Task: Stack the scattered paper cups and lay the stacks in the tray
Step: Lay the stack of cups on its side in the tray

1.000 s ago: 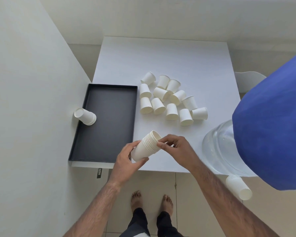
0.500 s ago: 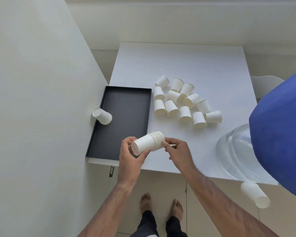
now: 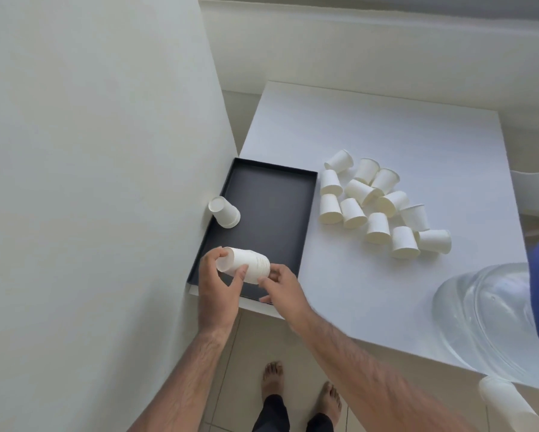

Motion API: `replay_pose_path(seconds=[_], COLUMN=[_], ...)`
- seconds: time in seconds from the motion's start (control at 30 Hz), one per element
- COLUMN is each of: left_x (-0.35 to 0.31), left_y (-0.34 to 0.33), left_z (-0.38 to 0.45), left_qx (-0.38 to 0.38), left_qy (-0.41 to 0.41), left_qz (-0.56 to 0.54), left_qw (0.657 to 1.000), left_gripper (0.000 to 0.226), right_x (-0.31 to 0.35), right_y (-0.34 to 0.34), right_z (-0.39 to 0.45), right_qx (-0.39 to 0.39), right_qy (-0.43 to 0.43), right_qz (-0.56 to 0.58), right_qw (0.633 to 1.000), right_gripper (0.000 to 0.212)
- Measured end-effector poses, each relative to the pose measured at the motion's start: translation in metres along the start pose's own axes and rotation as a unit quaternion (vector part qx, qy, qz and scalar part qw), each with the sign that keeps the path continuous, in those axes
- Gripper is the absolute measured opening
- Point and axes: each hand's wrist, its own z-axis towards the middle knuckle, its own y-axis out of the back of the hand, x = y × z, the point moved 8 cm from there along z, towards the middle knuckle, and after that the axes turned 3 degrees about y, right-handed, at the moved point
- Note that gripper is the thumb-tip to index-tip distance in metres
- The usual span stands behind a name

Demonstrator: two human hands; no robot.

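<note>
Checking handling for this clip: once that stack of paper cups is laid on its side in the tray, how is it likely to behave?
The cup stack, held sideways over the black tray, is round and tapered, so it would probably roll in a curve. It looks light: the left hand and right hand hold it by the fingertips. Thin paper probably dents if squeezed.

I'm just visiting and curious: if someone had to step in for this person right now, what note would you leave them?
Left hand grips the stack of cups at its base end; right hand steadies the rim end with its fingertips.
The stack is held on its side over the near end of the black tray.
One cup lies at the tray's left edge.
Done: one stack built.
Left: lay it down, then stack the loose cups on the table.
</note>
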Motion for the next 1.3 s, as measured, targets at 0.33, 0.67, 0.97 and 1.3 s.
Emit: replay_pose_path(seconds=[0.33,0.67,0.97,1.3], left_x=[0.035,0.039,0.046,0.047], left_y=[0.02,0.006,-0.006,0.003], left_z=[0.064,0.087,0.09,0.074], left_qx=[0.058,0.114,0.124,0.126], left_qy=[0.008,-0.02,-0.039,-0.029], left_qz=[0.073,0.233,0.37,0.408], left_qw=[0.996,0.966,0.92,0.904], left_gripper=[0.035,0.052,0.082,0.083], right_x=[0.005,-0.002,-0.011,-0.011], right_y=[-0.057,-0.1,-0.122,-0.117], right_z=[0.072,0.115,0.119,0.096], right_qx=[0.07,0.094,0.106,0.185], right_qy=[-0.052,-0.131,-0.105,-0.082], right_qz=[-0.002,0.07,0.047,-0.067], right_qw=[0.996,0.984,0.988,0.977], right_gripper=[0.045,0.033,0.021,0.049])
